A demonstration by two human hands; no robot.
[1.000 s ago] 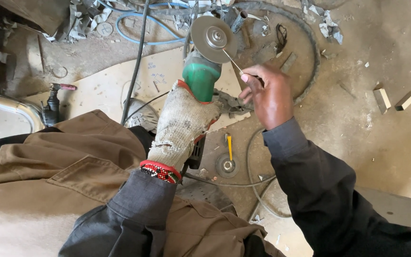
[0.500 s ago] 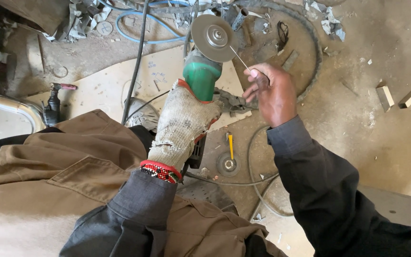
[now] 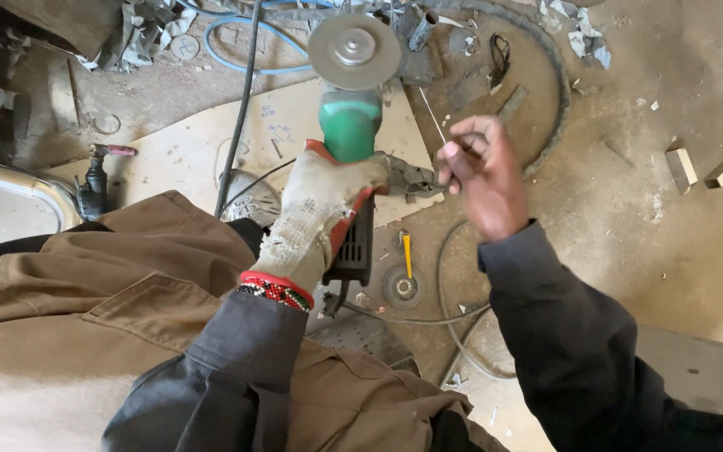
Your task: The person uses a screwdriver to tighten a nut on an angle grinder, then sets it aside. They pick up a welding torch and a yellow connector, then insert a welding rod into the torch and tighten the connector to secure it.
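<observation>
- The gloved left hand [image 3: 315,213] is closed around the body of the green angle grinder [image 3: 349,125], which is held above the pale board [image 3: 211,146] on the floor, disc [image 3: 354,51] facing up.
- The grinder looks heavy and rigid; I'd grip it at the body, clear of the disc.
- The bare right hand [image 3: 483,172] pinches a thin metal rod [image 3: 433,115]: light, springy, easily dropped.
- No containers are visible.

Left hand [image 3: 315,209] clenched, right hand [image 3: 483,172] pinching
</observation>
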